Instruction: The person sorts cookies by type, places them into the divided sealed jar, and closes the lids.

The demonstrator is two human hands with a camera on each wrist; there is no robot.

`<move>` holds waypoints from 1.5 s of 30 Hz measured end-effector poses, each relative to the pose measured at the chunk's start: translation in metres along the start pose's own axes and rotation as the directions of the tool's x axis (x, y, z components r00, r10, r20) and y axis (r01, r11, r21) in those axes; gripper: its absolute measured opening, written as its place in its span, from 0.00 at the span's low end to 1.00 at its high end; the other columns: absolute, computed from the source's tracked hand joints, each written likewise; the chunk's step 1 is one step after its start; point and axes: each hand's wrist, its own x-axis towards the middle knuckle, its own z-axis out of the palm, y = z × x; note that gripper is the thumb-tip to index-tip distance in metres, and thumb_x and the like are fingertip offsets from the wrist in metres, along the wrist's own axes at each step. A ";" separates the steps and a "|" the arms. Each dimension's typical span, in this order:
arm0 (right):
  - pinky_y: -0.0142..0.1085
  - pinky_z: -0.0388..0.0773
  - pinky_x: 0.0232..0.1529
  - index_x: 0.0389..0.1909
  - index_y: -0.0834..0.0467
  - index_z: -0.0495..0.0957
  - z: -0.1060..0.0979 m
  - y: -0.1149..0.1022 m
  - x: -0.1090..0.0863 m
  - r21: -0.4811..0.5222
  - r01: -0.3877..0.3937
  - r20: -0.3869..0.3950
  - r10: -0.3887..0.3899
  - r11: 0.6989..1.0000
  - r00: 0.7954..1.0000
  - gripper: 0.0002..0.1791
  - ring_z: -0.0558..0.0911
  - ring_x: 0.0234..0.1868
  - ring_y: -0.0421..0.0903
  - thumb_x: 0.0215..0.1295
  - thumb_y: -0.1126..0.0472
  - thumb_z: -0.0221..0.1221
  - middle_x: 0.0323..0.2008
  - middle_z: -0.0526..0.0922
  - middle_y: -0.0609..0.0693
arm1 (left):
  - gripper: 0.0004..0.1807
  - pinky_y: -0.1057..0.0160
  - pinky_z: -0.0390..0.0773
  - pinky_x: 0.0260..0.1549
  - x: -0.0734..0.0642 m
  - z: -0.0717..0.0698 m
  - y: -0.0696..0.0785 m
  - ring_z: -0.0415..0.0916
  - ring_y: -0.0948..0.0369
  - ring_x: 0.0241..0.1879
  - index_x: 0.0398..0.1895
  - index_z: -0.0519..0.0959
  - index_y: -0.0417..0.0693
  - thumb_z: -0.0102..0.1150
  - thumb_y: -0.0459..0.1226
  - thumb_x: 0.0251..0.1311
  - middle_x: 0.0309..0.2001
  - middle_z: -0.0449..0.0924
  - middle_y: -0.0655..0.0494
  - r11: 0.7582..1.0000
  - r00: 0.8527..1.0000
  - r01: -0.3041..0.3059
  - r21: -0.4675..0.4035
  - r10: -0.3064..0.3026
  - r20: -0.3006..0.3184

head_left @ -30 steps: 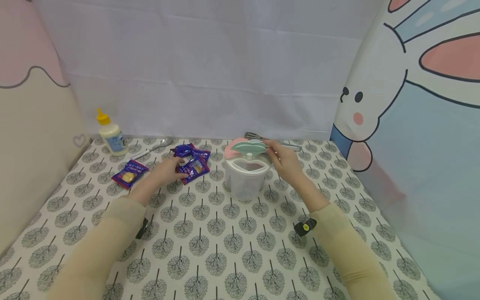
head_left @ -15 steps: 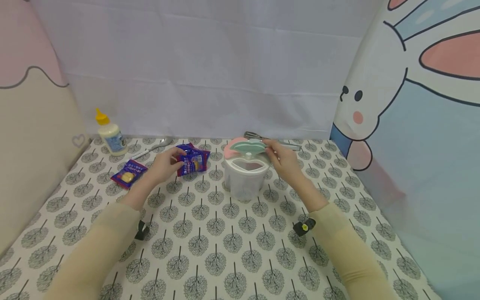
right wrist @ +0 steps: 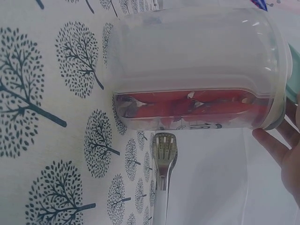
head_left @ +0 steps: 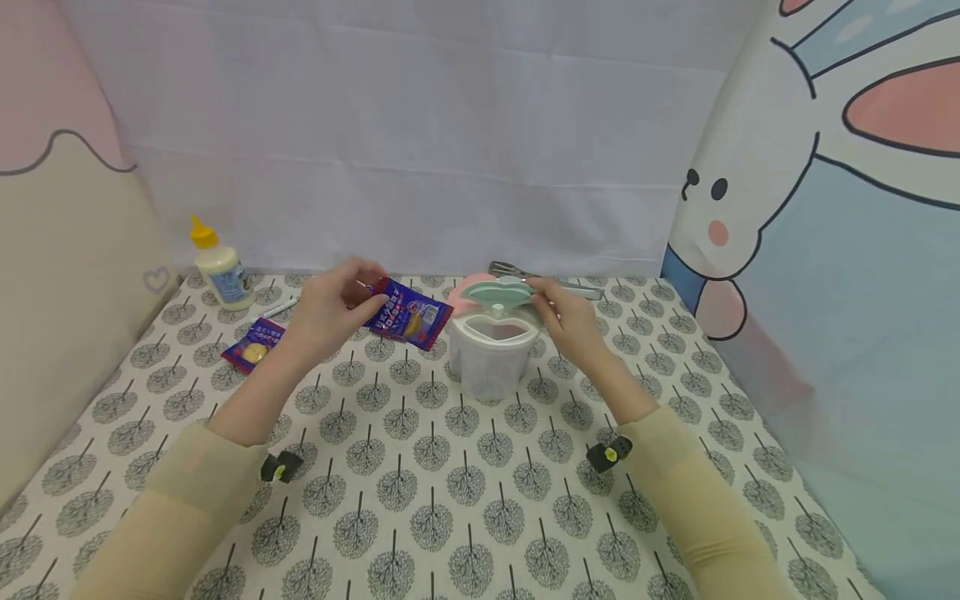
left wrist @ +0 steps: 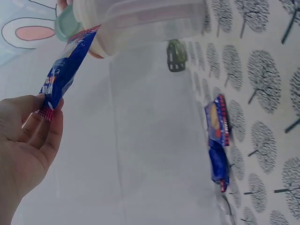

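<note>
The left hand pinches one end of a dark-blue, red-edged plastic packet between thumb and fingers, holding it raised above the white tree-print tablecloth, its free end near a translucent plastic container; whether the two touch, I cannot tell; the right hand has thumb and fingers clamped on the edge of a pale-green leaf-shaped lid, which stands tilted up behind an uncovered opening; red wrapped items show through the container's wall in one compartment; a blue-and-red packet with a biscuit picture lies left of the left hand, near a white-handled utensil and a yellow-capped bottle; a slotted metal spatula lies behind the container; two more blue packets rest on the cloth in the left wrist view.
</note>
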 end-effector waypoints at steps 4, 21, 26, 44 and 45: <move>0.41 0.84 0.41 0.52 0.57 0.75 -0.001 0.000 0.000 -0.005 -0.004 -0.002 0.004 1.000 1.000 0.13 0.84 0.44 0.55 0.69 0.63 0.53 0.46 0.84 0.58 | 0.15 0.71 0.81 0.29 0.009 0.000 0.023 0.81 0.62 0.32 0.48 0.75 0.49 0.63 0.33 0.58 0.40 0.83 0.54 0.995 0.995 -0.089 -0.041 0.088 -0.043; 0.43 0.84 0.38 0.52 0.58 0.75 0.001 0.000 0.000 -0.008 0.012 -0.007 -0.012 1.000 1.000 0.13 0.85 0.38 0.55 0.68 0.63 0.53 0.41 0.85 0.58 | 0.12 0.71 0.81 0.37 0.055 0.054 0.059 0.81 0.57 0.38 0.43 0.79 0.39 0.62 0.26 0.54 0.41 0.83 0.48 0.836 0.837 -0.547 -0.037 0.548 0.012; 0.42 0.84 0.40 0.51 0.56 0.75 0.001 0.000 -0.001 0.000 0.001 -0.006 -0.001 1.000 1.000 0.12 0.84 0.41 0.55 0.68 0.62 0.54 0.44 0.84 0.57 | 0.14 0.69 0.81 0.42 0.051 0.064 0.057 0.82 0.57 0.40 0.46 0.81 0.41 0.63 0.27 0.54 0.42 0.83 0.49 0.817 0.814 -0.576 -0.015 0.576 0.072; 0.42 0.85 0.37 0.52 0.57 0.75 0.001 0.000 -0.002 0.001 0.011 -0.022 -0.011 1.000 1.000 0.13 0.85 0.38 0.56 0.68 0.63 0.53 0.44 0.84 0.59 | 0.13 0.68 0.78 0.49 0.037 0.078 0.039 0.79 0.59 0.46 0.46 0.81 0.44 0.62 0.31 0.56 0.46 0.83 0.52 0.863 0.825 -0.502 -0.060 0.499 0.266; 0.42 0.85 0.37 0.52 0.57 0.75 0.002 0.000 -0.002 0.004 0.010 -0.024 -0.010 1.000 1.000 0.13 0.85 0.38 0.56 0.68 0.63 0.53 0.44 0.84 0.59 | 0.14 0.68 0.79 0.49 0.036 0.077 0.036 0.79 0.59 0.46 0.46 0.81 0.44 0.62 0.31 0.56 0.47 0.82 0.53 0.866 0.831 -0.495 -0.073 0.496 0.253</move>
